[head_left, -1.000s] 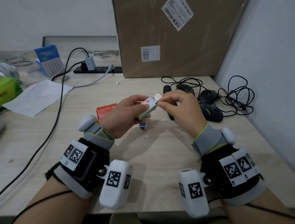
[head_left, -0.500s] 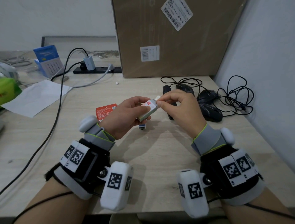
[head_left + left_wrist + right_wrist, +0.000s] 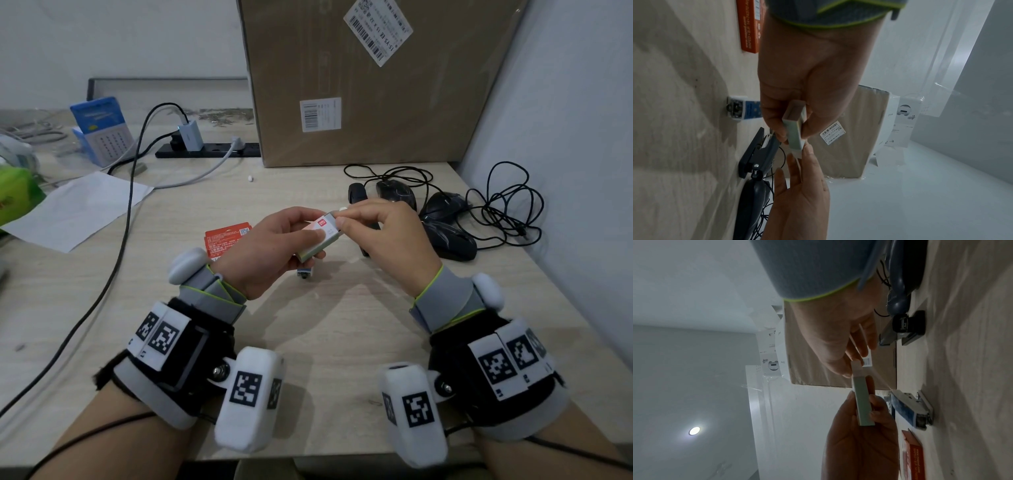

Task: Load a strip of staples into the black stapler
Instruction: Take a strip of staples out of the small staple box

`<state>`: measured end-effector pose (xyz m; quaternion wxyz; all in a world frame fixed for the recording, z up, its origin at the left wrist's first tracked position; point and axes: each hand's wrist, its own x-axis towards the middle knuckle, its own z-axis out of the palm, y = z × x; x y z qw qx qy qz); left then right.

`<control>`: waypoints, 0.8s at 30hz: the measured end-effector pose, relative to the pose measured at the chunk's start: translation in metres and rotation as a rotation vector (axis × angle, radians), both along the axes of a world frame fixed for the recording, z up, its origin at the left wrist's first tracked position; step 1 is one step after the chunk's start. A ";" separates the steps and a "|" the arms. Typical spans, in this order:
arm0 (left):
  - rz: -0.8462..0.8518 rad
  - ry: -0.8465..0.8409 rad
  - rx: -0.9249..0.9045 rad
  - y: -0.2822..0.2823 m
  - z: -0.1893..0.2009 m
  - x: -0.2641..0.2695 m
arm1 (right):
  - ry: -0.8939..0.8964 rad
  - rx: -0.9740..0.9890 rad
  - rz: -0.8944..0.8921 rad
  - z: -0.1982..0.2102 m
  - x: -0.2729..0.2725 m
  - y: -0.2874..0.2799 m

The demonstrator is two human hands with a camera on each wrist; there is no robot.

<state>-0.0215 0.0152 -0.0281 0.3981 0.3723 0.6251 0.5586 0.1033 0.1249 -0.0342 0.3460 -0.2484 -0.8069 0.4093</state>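
My left hand (image 3: 313,245) grips a small white and green staple box (image 3: 320,236) with a red label, held above the desk. My right hand (image 3: 340,219) pinches the white piece (image 3: 857,368) that sticks out of the box's far end. The wrist views show the box (image 3: 794,129) (image 3: 862,402) edge-on between the two hands. The black stapler (image 3: 356,193) lies on the desk behind my right hand, which hides most of it; in the wrist views the stapler (image 3: 758,155) (image 3: 904,327) lies hinged open. No loose staple strip shows.
A small blue and white stapler (image 3: 304,273) lies under the hands, a red staple box (image 3: 227,236) to its left. Black mice (image 3: 445,236) and cables (image 3: 507,205) sit right, by the wall. A large carton (image 3: 376,85), power strip (image 3: 205,150) and paper (image 3: 78,212) stand behind.
Both hands stay together on the staple box. Less of the white piece shows beyond the box's far end than a second ago, and my right fingers sit closer to the box.
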 end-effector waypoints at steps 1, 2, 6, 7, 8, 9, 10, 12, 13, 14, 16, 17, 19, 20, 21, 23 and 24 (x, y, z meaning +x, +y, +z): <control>-0.003 0.005 0.000 0.000 0.000 -0.001 | -0.008 -0.008 0.005 0.000 0.000 0.001; -0.002 0.011 -0.002 0.000 -0.001 -0.001 | -0.018 -0.015 0.011 0.000 0.000 0.001; -0.002 0.035 -0.007 0.000 -0.002 -0.003 | -0.020 -0.110 0.044 -0.001 0.001 0.005; -0.006 0.042 -0.010 0.000 -0.002 -0.004 | -0.004 -0.154 0.053 -0.001 0.001 0.005; -0.014 0.048 -0.013 0.000 -0.002 -0.004 | 0.008 -0.194 0.057 -0.001 0.002 0.006; -0.024 0.052 -0.017 0.000 -0.002 -0.004 | 0.013 -0.230 0.059 -0.001 0.002 0.007; -0.036 0.054 -0.018 0.000 -0.002 -0.004 | 0.014 -0.268 0.062 -0.001 0.003 0.007; -0.056 0.056 -0.021 0.000 -0.002 -0.003 | 0.022 -0.367 0.085 -0.001 0.004 0.008; -0.063 0.057 -0.023 0.000 -0.002 -0.003 | 0.027 -0.419 0.098 -0.001 0.004 0.009; -0.069 0.059 -0.023 0.000 -0.002 -0.003 | 0.030 -0.466 0.110 -0.001 0.005 0.009; -0.082 0.062 -0.025 0.000 -0.002 -0.002 | 0.031 -0.545 0.127 -0.001 0.005 0.010; -0.086 0.065 -0.028 0.000 -0.002 -0.002 | 0.031 -0.576 0.131 -0.001 0.005 0.010; -0.086 0.064 -0.035 0.000 -0.002 -0.002 | 0.027 -0.607 0.133 0.000 0.006 0.011; -0.084 0.061 -0.038 0.000 -0.002 -0.001 | 0.024 -0.606 0.128 0.000 0.006 0.011; -0.081 0.059 -0.041 0.000 -0.002 -0.001 | 0.019 -0.595 0.120 0.001 0.006 0.011; -0.074 0.052 -0.045 0.000 -0.003 -0.001 | 0.001 -0.556 0.101 0.001 0.007 0.011; -0.070 0.050 -0.048 0.001 -0.003 -0.001 | -0.012 -0.533 0.095 0.000 0.007 0.010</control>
